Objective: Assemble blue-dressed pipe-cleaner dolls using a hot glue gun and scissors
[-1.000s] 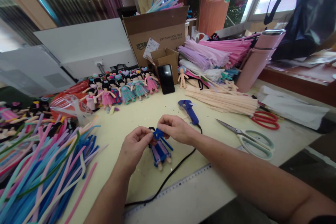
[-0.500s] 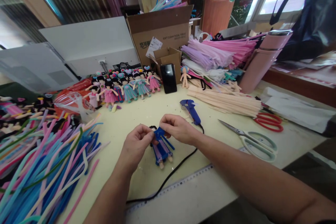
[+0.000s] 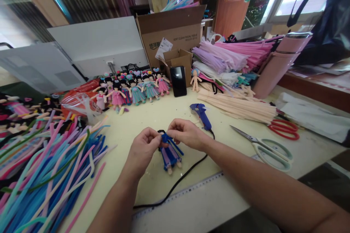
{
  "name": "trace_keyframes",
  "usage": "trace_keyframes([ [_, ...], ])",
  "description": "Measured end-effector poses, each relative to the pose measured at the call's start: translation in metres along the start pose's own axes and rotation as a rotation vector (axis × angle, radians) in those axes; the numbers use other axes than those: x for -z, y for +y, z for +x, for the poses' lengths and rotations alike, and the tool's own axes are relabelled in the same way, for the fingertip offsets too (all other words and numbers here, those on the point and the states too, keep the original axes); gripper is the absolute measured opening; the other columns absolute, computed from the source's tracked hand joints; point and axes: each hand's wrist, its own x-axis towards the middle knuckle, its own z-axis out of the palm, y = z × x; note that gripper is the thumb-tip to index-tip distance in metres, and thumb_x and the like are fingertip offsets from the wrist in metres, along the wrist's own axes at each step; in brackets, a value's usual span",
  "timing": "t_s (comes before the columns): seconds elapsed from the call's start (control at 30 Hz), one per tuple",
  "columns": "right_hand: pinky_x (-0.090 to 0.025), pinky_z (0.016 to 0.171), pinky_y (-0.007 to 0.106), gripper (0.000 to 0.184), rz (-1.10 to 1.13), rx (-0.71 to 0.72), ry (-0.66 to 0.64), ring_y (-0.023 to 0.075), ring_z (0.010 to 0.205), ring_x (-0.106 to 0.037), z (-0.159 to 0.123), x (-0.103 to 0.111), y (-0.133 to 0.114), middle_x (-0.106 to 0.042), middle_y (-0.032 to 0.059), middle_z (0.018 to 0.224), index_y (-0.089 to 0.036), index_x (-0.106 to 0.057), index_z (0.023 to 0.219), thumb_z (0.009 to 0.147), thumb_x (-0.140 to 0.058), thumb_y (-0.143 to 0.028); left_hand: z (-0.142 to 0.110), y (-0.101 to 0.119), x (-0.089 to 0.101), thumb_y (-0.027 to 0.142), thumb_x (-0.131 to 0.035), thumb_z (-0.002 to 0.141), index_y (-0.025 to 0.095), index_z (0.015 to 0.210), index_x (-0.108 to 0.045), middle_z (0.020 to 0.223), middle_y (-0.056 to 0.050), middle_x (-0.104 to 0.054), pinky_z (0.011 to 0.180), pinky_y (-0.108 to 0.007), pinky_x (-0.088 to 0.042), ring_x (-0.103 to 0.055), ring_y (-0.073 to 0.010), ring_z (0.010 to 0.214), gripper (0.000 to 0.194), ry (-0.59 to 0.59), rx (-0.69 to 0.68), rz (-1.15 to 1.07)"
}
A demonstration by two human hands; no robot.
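A small pipe-cleaner doll [image 3: 170,154] in a blue and lilac dress hangs just above the yellow tabletop [image 3: 153,116], feet toward me. My left hand [image 3: 142,149] pinches its dark-haired head from the left. My right hand [image 3: 186,134] pinches the blue piece at the doll's head from the right. Fingertips of both hands meet over the head, which is mostly hidden.
A blue glue gun [image 3: 201,114] lies just beyond my right hand, its black cord [image 3: 175,185] running toward me over a ruler [image 3: 191,189]. Scissors [image 3: 266,146] and red scissors [image 3: 284,128] lie right. Loose pipe cleaners [image 3: 49,167] pile left. Finished dolls [image 3: 131,91], phone [image 3: 178,81], boxes [image 3: 172,32], pink flask [image 3: 279,62] stand behind.
The hands and doll hold almost the same pose; fingers shifted slightly at the doll's head. The view drifted a little to the left and down.
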Motion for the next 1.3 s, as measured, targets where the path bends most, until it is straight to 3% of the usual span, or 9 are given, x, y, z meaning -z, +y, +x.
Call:
trace_keyframes([
  [0.23,-0.037,0.043,0.017,0.009,0.054,-0.079,0.005,0.0054,0.045,-0.048,0.001,0.001,-0.002,-0.050,-0.0078,0.051,-0.016,-0.052,0.067,0.070,-0.059,-0.013,0.000,0.000,0.000,0.028,-0.062,0.069,0.019,0.067,-0.054,0.052,0.005,-0.063,0.062,-0.027,-0.047,-0.063,-0.0141,0.055,0.012,-0.017,-0.022,0.025],
  [0.5,-0.038,0.043,0.017,0.007,0.031,-0.073,-0.009,0.0048,0.044,-0.047,0.000,0.000,-0.006,-0.052,-0.0068,0.051,-0.014,-0.059,0.069,0.069,-0.057,-0.007,0.001,-0.003,-0.001,0.026,-0.064,0.067,0.019,0.067,-0.056,0.054,0.004,-0.063,0.059,-0.025,-0.048,-0.062,-0.0133,0.055,0.011,-0.017,-0.056,0.021],
  [0.73,-0.044,0.047,0.018,0.007,0.152,-0.119,0.112,0.0059,0.047,-0.050,0.002,-0.003,-0.005,-0.054,-0.0056,0.053,-0.014,-0.057,0.069,0.072,-0.056,-0.008,0.001,-0.002,-0.003,0.037,-0.068,0.067,0.016,0.084,-0.060,0.068,0.001,-0.068,0.065,-0.031,-0.049,-0.064,-0.0154,0.058,0.028,0.038,0.042,-0.154],
  [0.9,-0.043,0.045,0.018,0.006,0.271,-0.151,0.163,0.0056,0.047,-0.050,0.002,-0.008,-0.003,-0.055,-0.0049,0.056,-0.014,-0.057,0.069,0.071,-0.056,-0.009,0.001,-0.005,-0.007,0.034,-0.074,0.060,0.015,0.077,-0.066,0.067,0.000,-0.067,0.060,-0.027,-0.046,-0.060,-0.0142,0.061,0.026,0.005,0.037,-0.069],
  [1.3,-0.045,0.049,0.020,0.004,0.316,-0.135,0.134,0.0073,0.049,-0.052,0.003,-0.013,0.001,-0.056,-0.0043,0.056,-0.014,-0.059,0.068,0.067,-0.061,-0.011,0.002,-0.007,-0.010,0.032,-0.070,0.062,0.016,0.072,-0.066,0.060,0.002,-0.061,0.055,-0.025,-0.044,-0.053,-0.0119,0.055,0.020,0.053,0.006,-0.057],
])
